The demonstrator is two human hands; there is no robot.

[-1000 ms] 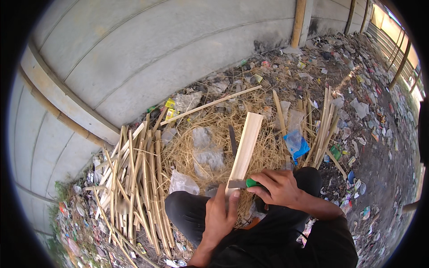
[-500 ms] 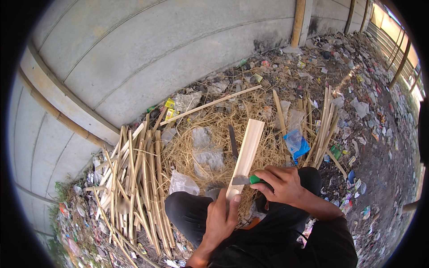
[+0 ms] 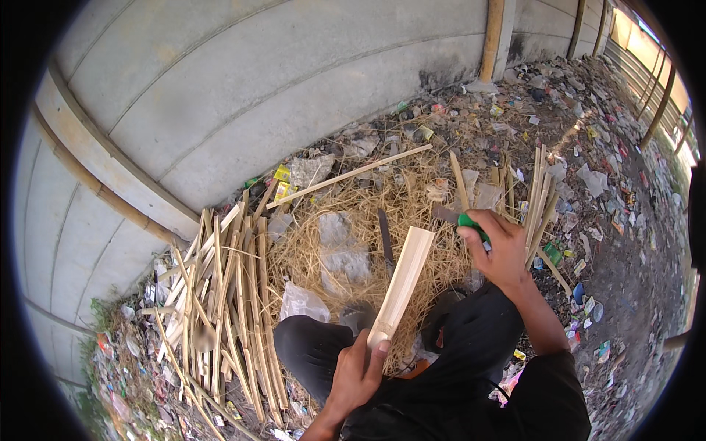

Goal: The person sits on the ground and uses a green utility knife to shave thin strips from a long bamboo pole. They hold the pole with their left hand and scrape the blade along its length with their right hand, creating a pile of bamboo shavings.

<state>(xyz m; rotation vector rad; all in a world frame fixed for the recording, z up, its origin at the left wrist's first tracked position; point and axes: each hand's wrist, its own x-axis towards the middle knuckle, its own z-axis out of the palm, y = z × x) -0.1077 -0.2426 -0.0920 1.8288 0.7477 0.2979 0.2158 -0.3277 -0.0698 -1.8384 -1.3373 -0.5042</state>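
My left hand (image 3: 356, 376) is closed round the lower end of a split bamboo piece (image 3: 402, 283), which slants up and away over the straw, its pale hollow face showing. To the right, my right hand (image 3: 500, 246) grips a knife (image 3: 445, 214) by its green handle. The short blade points left, apart from the bamboo and beyond its upper end. Behind the bamboo, a long dark flat blade (image 3: 384, 237) lies on the straw, its lower end hidden.
Split bamboo strips (image 3: 243, 316) are heaped on my left, with more strips (image 3: 540, 202) at the right. A grey stone block (image 3: 342, 246) sits in the straw (image 3: 294, 257). Litter covers the ground, and a concrete wall (image 3: 294, 66) runs along the back. A clear plastic bag (image 3: 303, 303) lies by my left knee.
My right hand has moved the knife up and right, off the bamboo's lower part. The bamboo's far end has dropped a little toward me, still in my left hand.
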